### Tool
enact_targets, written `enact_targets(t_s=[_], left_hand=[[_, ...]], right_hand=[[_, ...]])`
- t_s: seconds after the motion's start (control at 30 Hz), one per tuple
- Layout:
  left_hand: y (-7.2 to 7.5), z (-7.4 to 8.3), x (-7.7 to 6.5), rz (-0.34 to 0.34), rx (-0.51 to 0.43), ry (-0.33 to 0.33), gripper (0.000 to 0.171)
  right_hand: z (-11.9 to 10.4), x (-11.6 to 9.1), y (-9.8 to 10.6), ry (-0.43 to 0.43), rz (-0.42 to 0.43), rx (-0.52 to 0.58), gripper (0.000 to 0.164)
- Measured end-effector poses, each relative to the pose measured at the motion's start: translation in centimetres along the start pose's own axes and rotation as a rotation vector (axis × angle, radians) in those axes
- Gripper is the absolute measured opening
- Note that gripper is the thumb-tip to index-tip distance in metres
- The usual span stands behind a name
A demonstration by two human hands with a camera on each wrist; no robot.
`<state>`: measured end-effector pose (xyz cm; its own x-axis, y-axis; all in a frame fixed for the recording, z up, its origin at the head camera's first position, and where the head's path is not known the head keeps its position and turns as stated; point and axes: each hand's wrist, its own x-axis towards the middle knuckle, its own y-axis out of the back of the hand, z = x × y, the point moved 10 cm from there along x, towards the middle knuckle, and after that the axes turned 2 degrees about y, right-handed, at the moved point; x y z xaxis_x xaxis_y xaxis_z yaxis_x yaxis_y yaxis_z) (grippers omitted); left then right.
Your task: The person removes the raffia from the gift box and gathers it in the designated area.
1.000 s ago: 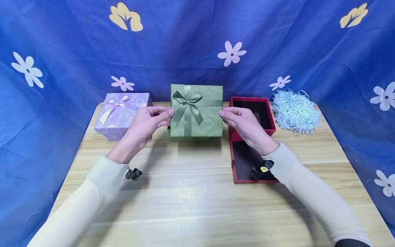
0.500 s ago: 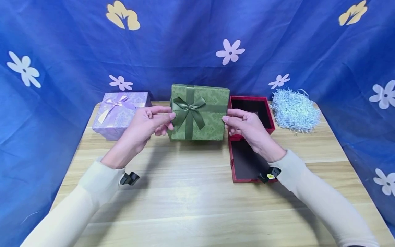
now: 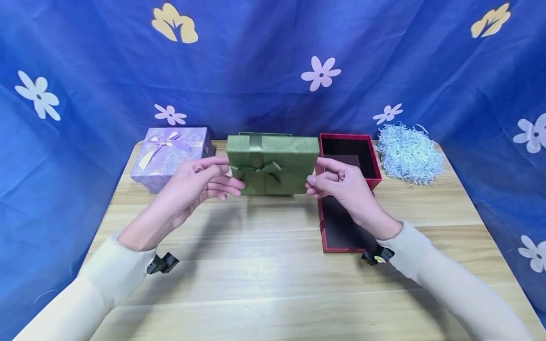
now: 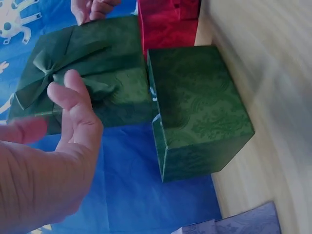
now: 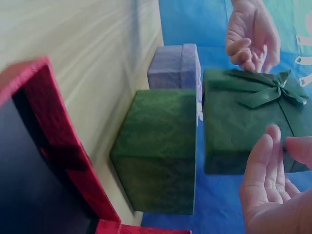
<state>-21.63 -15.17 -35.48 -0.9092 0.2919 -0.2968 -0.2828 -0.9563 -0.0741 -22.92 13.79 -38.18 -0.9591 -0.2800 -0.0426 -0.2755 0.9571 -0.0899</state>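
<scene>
A green lid [image 3: 273,163] with a ribbon bow hangs in the air, tilted, in front of its green box base [image 3: 264,135]. My left hand [image 3: 232,176] pinches the lid's left edge, thumb on top and fingers beneath. My right hand [image 3: 314,176] pinches the right edge the same way. The left wrist view shows the lid [image 4: 97,73] apart from the base [image 4: 195,112], with my left hand [image 4: 68,122] at the bow side. From the right wrist, the lid [image 5: 243,126] hangs beside the base [image 5: 156,151], and my right hand [image 5: 273,165] is at its corner.
A closed purple gift box [image 3: 170,151] stands left of the green base. An open red box [image 3: 350,154] stands to its right, with the red lid [image 3: 341,222] lying inside-up in front of it. Pale blue shredded paper [image 3: 407,154] is piled at the wooden table's [image 3: 264,274] far right.
Both hands have lifted the green lid off its base, tipped its top toward me and drawn it nearer. My arms have pulled back a little.
</scene>
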Motion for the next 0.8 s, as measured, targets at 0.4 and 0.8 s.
enact_targets(t_s=[0.4,0.8], left_hand=[[1.0,-2.1,-1.8,0.119,-0.038,0.040,0.067],[-0.2,-6.0,-3.9,0.003,-0.052,0.043,0.061]], right_hand=[[1.7,-2.2,-1.6,0.033,-0.043,-0.022,0.057],[5.2,-4.8,-2.4,-0.020,-0.076,-0.132,0.043]])
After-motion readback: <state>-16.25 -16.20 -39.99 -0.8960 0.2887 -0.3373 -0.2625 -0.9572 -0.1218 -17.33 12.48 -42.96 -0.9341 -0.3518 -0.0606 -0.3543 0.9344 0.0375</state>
